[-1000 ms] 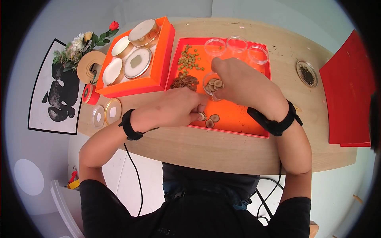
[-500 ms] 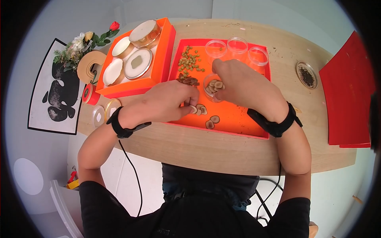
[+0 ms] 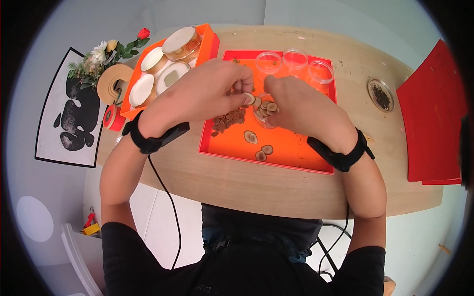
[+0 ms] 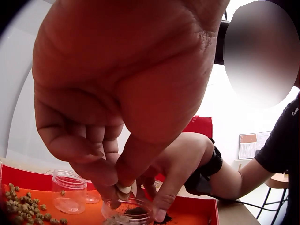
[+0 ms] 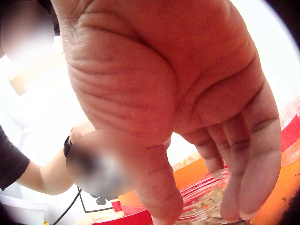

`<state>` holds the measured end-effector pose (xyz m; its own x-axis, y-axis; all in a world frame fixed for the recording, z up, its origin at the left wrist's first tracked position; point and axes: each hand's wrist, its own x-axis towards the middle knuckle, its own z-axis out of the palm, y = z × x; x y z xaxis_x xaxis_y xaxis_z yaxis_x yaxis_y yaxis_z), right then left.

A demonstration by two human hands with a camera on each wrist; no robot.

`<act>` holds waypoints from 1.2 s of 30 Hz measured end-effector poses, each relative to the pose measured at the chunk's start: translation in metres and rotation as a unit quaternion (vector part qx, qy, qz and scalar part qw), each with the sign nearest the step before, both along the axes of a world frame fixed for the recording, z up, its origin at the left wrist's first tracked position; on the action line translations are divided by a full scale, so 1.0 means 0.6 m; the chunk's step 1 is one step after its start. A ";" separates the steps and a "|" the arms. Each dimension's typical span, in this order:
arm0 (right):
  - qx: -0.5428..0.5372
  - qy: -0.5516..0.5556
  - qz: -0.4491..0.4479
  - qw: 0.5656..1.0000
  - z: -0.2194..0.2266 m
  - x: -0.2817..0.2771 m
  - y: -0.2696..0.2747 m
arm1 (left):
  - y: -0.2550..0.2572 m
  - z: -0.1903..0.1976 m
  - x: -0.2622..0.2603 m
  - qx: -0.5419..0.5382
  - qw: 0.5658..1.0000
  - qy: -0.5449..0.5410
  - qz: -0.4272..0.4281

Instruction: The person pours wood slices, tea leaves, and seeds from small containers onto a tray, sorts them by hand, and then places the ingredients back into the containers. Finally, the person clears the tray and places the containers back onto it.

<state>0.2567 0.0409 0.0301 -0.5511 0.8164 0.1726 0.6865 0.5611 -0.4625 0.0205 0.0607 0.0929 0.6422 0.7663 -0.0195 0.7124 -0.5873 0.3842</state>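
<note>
In the head view my left hand pinches pale round slices between thumb and fingers, just left of a clear jar holding similar slices. The left wrist view has a slice at the fingertips, above the jar's rim. My right hand grips the jar with thumb and fingers on its sides; the right wrist view also has this hand around the jar. Four loose slices, as pairs, lie on the orange tray: one pair, another.
Reddish-brown pieces lie left of the jar, and green buds show in the left wrist view. Empty-looking jars stand at the tray's back. An orange box holds lidded containers. A dish of dark bits sits right.
My left hand has moved up from the tray's front area to the jar, lifting slices with it. It now covers the green buds more. My right hand has stayed at the jar.
</note>
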 end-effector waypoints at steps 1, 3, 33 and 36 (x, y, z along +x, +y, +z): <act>-0.020 -0.016 -0.002 1.000 0.005 -0.001 0.002 | 0.007 -0.007 0.002 0.001 1.000 0.000 0.000; -0.041 -0.031 -0.006 0.999 0.016 0.000 0.004 | 0.016 -0.021 0.008 0.013 1.000 -0.008 -0.004; -0.065 -0.025 -0.030 0.997 0.069 -0.009 0.011 | 0.000 -0.004 0.014 -0.053 0.997 -0.052 0.031; 0.002 -0.018 -0.034 0.999 0.057 0.001 0.010 | 0.004 -0.010 0.012 -0.047 0.995 -0.070 0.051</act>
<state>0.2575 0.0469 0.0643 -0.5003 0.8514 0.1578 0.7387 0.5147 -0.4352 0.0279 0.0628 0.0867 0.5622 0.8269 -0.0101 0.7024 -0.4711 0.5336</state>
